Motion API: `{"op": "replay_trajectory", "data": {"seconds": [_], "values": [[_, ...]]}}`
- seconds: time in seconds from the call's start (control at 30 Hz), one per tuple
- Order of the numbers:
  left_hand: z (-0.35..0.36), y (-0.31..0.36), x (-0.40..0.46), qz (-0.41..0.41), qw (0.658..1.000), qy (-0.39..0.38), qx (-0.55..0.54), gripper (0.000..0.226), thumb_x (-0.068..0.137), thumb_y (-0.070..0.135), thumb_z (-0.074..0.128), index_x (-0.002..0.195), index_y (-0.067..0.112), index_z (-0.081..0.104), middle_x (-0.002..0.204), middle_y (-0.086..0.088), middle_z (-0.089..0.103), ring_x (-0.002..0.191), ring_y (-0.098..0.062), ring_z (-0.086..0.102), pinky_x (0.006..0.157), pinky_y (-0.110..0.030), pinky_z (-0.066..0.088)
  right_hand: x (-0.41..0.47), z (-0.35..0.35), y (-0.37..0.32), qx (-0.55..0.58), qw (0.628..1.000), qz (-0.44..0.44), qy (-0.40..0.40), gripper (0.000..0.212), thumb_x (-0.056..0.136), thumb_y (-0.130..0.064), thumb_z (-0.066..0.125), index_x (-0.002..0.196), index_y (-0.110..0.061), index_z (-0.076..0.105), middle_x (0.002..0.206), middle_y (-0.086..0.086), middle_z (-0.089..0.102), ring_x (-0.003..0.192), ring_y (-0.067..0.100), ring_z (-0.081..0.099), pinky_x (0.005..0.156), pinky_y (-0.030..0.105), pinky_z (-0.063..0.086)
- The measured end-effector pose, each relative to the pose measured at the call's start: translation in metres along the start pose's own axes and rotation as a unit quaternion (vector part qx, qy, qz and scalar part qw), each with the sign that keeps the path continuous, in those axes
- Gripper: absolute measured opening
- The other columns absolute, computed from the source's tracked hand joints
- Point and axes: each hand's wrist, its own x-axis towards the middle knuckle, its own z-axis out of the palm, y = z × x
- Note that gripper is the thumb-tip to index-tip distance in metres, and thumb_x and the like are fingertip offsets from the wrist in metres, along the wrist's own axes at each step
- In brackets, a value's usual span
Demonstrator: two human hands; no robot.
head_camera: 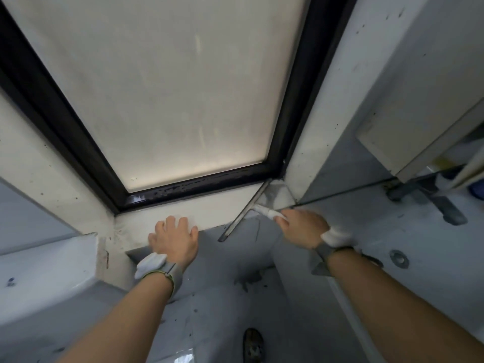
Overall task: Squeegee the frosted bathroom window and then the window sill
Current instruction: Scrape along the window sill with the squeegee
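A: We're looking down at the window sill point(209, 205) now, and the squeegee point(245, 209) lies on it at about four o'clock from the middle of the frosted window point(162, 87).

B: Right, our right hand point(301, 227) is wrapped around its white handle point(269, 212), fingers curled over it. The long blade runs diagonally, its top end touching the black window frame point(199, 187) in the right corner, its bottom end hanging past the sill's front edge.

A: And our left hand point(172, 239)?

B: Flat on the sill's front edge at seven o'clock from the pane, fingers spread and straight, holding nothing. It sits well apart from the blade.

A: We see a wet, greyish patch on the sill just right of the blade, at the corner by the side wall point(327, 113).

B: Both wrists carry grey bands with white pieces on them. At six o'clock, down by the bottom edge, there's a shoe point(253, 345) on the speckled grey floor. At three o'clock, a metal fitting point(432, 200) sits on the wall.
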Motion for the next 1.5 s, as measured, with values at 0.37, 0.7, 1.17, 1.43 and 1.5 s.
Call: {"op": "replay_trajectory", "data": {"seconds": [0.37, 0.7, 1.17, 1.43, 1.5], "values": [[-0.004, -0.001, -0.003, 0.011, 1.0, -0.009, -0.009, 0.043, 0.099, 0.048, 0.035, 0.132, 0.025, 0.051, 0.147, -0.005, 0.041, 0.134, -0.029, 0.033, 0.105, -0.043, 0.035, 0.0, 0.024, -0.022, 0.073, 0.986, 0.152, 0.018, 0.049, 0.102, -0.05, 0.031, 0.105, -0.014, 0.063, 0.106, 0.014, 0.068, 0.091, 0.035, 0.063, 0.067, 0.036, 0.04], [0.006, -0.002, 0.0, 0.011, 1.0, -0.01, 0.018, 0.043, 0.095, 0.054, 0.032, 0.123, 0.028, 0.053, 0.137, -0.004, 0.046, 0.125, -0.029, 0.036, 0.095, -0.047, 0.035, -0.057, 0.045, -0.039, 0.11, 0.969, 0.222, -0.017, 0.044, 0.104, -0.049, 0.027, 0.102, -0.016, 0.056, 0.079, -0.001, 0.056, 0.058, 0.016, 0.044, 0.052, 0.03, 0.029], [-0.01, -0.002, -0.002, 0.024, 0.998, -0.057, 0.002, 0.042, 0.099, 0.047, 0.03, 0.131, 0.024, 0.047, 0.146, -0.006, 0.037, 0.136, -0.029, 0.03, 0.105, -0.046, 0.034, 0.013, 0.005, -0.063, 0.11, 0.972, 0.206, 0.015, 0.052, 0.105, -0.044, 0.028, 0.114, -0.007, 0.064, 0.118, 0.018, 0.067, 0.103, 0.035, 0.062, 0.074, 0.035, 0.04], [-0.02, 0.003, -0.007, 0.007, 0.998, -0.055, -0.013, 0.039, 0.101, 0.032, 0.033, 0.137, 0.024, 0.045, 0.151, -0.007, 0.033, 0.139, -0.029, 0.03, 0.109, -0.045, 0.034, 0.005, 0.032, -0.051, 0.147, 0.97, 0.195, -0.015, 0.05, 0.106, -0.041, 0.03, 0.111, -0.004, 0.063, 0.112, 0.017, 0.067, 0.084, 0.03, 0.058, 0.07, 0.031, 0.036], [-0.021, 0.005, -0.008, 0.005, 0.999, -0.05, -0.016, 0.039, 0.101, 0.032, 0.034, 0.137, 0.024, 0.045, 0.151, -0.006, 0.034, 0.139, -0.029, 0.031, 0.109, -0.045, 0.034, -0.008, 0.038, -0.045, 0.149, 0.969, 0.194, -0.017, 0.049, 0.105, -0.042, 0.029, 0.11, -0.006, 0.062, 0.109, 0.016, 0.067, 0.085, 0.032, 0.06, 0.07, 0.032, 0.038]]}}
